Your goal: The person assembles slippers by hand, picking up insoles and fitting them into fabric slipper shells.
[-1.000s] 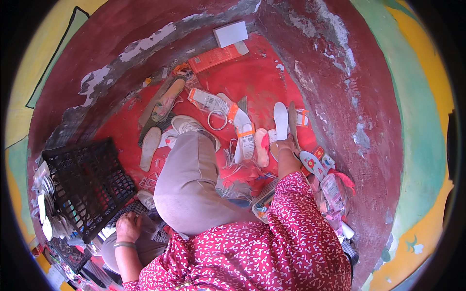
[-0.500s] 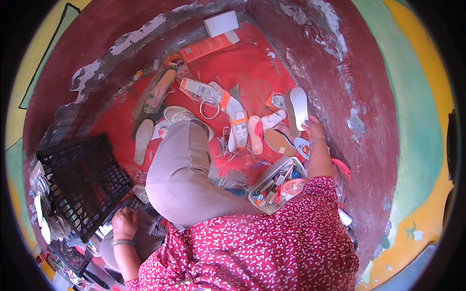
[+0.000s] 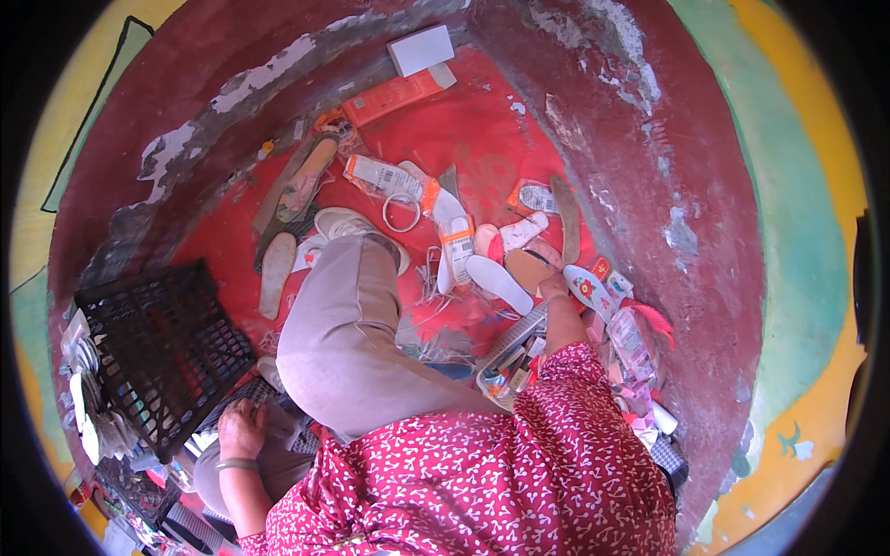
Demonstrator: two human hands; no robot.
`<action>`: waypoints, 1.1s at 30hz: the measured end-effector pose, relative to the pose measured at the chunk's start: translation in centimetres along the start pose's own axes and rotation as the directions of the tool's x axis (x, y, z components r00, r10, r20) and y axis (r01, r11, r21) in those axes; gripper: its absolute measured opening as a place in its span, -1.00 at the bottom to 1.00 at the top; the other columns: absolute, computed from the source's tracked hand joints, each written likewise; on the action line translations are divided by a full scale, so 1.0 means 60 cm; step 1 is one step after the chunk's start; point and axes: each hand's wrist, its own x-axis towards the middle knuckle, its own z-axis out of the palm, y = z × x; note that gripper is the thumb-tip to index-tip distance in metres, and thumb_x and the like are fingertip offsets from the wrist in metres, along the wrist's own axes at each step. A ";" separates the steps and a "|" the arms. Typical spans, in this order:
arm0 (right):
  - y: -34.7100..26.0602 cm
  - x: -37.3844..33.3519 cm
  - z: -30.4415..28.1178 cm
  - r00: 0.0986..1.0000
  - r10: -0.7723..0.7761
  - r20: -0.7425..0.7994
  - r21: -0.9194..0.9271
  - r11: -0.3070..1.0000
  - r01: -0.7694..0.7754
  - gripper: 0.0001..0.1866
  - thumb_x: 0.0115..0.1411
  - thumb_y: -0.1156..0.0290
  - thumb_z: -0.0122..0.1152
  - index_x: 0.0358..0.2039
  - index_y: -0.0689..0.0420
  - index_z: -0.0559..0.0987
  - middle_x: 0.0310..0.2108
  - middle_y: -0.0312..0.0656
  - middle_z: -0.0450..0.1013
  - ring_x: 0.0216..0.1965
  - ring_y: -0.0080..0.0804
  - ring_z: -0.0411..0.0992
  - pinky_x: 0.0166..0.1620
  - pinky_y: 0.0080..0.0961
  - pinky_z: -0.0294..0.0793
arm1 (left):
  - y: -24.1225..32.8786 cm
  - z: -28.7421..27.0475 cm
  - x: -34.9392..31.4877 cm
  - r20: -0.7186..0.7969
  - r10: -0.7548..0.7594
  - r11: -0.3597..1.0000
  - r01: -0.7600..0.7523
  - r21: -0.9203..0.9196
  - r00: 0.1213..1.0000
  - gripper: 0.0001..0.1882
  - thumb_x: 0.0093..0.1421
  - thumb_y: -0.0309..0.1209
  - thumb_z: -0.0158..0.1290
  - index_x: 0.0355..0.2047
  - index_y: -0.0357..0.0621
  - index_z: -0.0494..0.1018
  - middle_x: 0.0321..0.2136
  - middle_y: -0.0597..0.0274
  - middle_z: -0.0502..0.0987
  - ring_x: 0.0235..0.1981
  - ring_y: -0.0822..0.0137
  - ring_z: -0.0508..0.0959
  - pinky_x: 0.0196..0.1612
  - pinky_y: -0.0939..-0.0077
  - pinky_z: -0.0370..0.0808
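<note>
I sit on a red floor with my knee in beige trousers (image 3: 348,343) drawn up in the middle. My right hand (image 3: 554,284) reaches forward, and its fingers touch the edge of a tan insole (image 3: 527,269). A white insole (image 3: 498,282) lies just left of it and a flowered insole (image 3: 588,291) just right. Whether the fingers grip the tan insole is unclear. My left hand (image 3: 243,428), with a bangle at the wrist, rests palm down on a grey surface beside a black plastic crate (image 3: 158,352) and holds nothing.
More insoles (image 3: 277,273), a packaged pair (image 3: 382,176), a white ring (image 3: 401,213), an orange box (image 3: 394,95) and a white box (image 3: 422,49) lie on the floor. A tray of small items (image 3: 510,357) sits by my right arm. A painted wall curves around the right side.
My right hand, raised by a white insole before, has come down to the tan insole. The white insole now lies on the floor. My left hand has stayed by the crate.
</note>
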 end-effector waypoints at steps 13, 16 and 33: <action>0.000 0.009 -0.034 0.979 -0.179 0.100 -0.371 0.906 0.204 -0.72 0.07 0.21 0.11 -0.31 0.12 0.57 -0.14 -0.05 0.48 -0.11 -0.12 0.46 -0.06 -0.29 0.43 | 0.001 0.002 0.008 0.076 -0.039 0.999 0.037 0.032 0.996 -0.75 0.07 -0.25 0.06 -0.46 -0.22 0.43 -0.41 -0.03 0.51 -0.27 0.00 0.50 -0.19 0.16 0.42; 0.038 0.010 -0.094 0.980 0.005 -0.198 0.103 0.995 0.016 -0.71 0.06 0.21 0.14 -0.28 0.14 0.54 -0.23 -0.02 0.50 -0.16 -0.08 0.47 -0.12 -0.22 0.45 | 0.001 0.006 0.003 0.062 -0.033 0.999 0.031 0.021 0.998 -0.75 0.07 -0.25 0.05 -0.45 -0.22 0.44 -0.40 -0.02 0.51 -0.27 0.00 0.50 -0.19 0.17 0.42; 0.030 0.066 -0.139 0.959 -0.175 -0.221 0.454 0.852 0.260 -0.82 0.19 0.41 0.05 -0.19 0.11 0.46 -0.43 -0.25 0.45 -0.38 -0.50 0.40 -0.31 -0.51 0.40 | -0.002 0.005 -0.005 0.062 -0.045 0.999 0.045 0.004 0.997 -0.76 0.06 -0.26 0.06 -0.47 -0.21 0.43 -0.41 -0.01 0.51 -0.28 0.00 0.50 -0.22 0.16 0.43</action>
